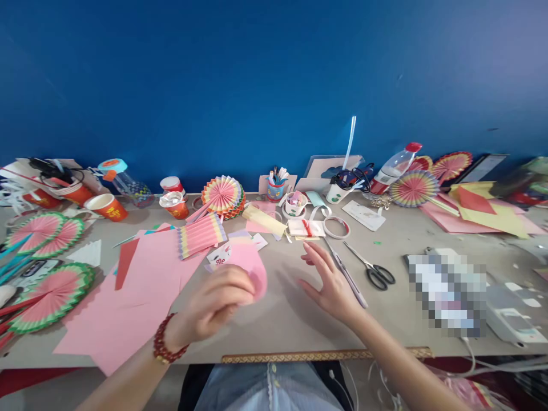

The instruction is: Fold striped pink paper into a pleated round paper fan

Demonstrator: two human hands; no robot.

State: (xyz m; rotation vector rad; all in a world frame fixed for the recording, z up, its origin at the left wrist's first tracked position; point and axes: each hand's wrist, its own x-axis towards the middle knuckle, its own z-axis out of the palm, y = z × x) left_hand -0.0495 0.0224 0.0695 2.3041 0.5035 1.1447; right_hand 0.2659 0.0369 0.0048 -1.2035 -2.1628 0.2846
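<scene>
**Pink piece held at left hand; right hand spread**

Work is laid out on a grey surface, set against a blue wall. The pink piece, round-edged, is gripped by the curled fingers of the left hand, near the middle of the surface; its near edge is blurred, and the exact contact of the fingertips cannot be told. A bead bracelet is worn on the left wrist. Just beyond the left hand, a white card with a red knot print is partly overlapped by the pink piece.

The right hand is held open, thumb and fingers apart, to the right of the pink piece. Beside it a long grey tool is laid slantwise, with black-handled scissors to its right. A tape ring and a white packet crossed by a red band are placed further back.

To the left of the left hand, large pink sheets are spread, overlain by a red strip. A pleated strip is set at their far end, below a round pleated fan. Green-edged fans are grouped at far left.
</scene>
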